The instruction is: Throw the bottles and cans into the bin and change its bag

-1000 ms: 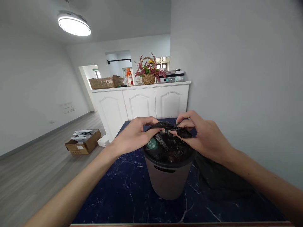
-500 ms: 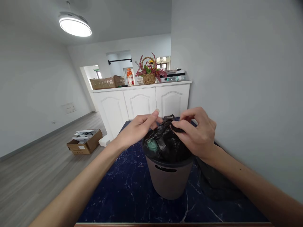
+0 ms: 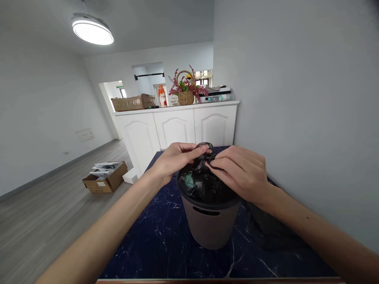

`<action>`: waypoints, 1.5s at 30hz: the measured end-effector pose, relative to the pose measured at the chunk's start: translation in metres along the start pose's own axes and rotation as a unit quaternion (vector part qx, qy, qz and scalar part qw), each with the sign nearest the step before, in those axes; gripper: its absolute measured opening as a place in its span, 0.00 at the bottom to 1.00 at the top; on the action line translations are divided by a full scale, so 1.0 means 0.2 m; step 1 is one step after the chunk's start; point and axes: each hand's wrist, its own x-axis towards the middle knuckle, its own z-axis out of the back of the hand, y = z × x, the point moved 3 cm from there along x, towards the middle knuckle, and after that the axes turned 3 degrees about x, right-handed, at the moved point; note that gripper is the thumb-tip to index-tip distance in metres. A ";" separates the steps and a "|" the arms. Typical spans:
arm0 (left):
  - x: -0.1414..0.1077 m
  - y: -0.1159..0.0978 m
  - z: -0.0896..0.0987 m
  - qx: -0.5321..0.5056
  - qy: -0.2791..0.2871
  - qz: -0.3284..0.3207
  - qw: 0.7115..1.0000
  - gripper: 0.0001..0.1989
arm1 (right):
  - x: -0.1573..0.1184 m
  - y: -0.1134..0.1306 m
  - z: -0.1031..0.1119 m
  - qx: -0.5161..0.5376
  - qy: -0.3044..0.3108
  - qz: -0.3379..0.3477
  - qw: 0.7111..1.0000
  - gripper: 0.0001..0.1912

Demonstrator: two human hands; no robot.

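Taupe plastic trash bin (image 3: 211,232) is standing upright around 5 o'clock, handle slot (image 3: 206,211) facing 6. Thin black trash bag (image 3: 204,189) is sitting inside, its crumpled top bunching at 12, green patch (image 3: 189,180) showing at 9.

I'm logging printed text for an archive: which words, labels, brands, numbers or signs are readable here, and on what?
None can be read.
Orange-capped bottle: label print too small.
Cardboard box on the floor: sticker too small and blurred.
Clear bottle lying on the cabinet: label too small.
Bin and black bag: no print visible.
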 end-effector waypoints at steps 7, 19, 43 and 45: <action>0.00 0.00 0.03 0.130 -0.024 -0.047 0.990 0.19 | 0.00 0.05 0.08 0.055 0.046 0.004 0.997 0.13; 0.06 0.07 0.07 0.244 -0.098 -0.082 0.961 0.17 | -0.05 0.07 0.14 0.140 0.144 -0.104 0.974 0.14; -0.11 -0.15 -0.08 0.228 -0.045 -0.152 0.961 0.14 | 0.03 -0.02 0.04 0.238 0.175 -0.350 0.889 0.11; -0.10 -0.13 -0.07 0.252 -0.085 -0.140 0.954 0.14 | 0.02 -0.01 0.05 0.255 0.164 -0.361 0.882 0.05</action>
